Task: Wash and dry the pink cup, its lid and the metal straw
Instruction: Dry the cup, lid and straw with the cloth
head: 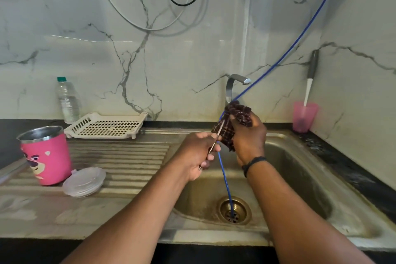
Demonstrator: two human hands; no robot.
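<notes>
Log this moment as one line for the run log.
step: drying straw | left hand grips metal straw | right hand holds dark cloth on straw, over sink | pink cup, lid on drainboard

Head-worn, wide-angle, looking forward and down, close over the sink [300, 156] toward the marble wall [192, 53].

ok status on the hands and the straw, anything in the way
Left hand grips metal straw; right hand holds dark cloth round its upper end, over sink. Blue hose hangs right beside the straw.
</notes>
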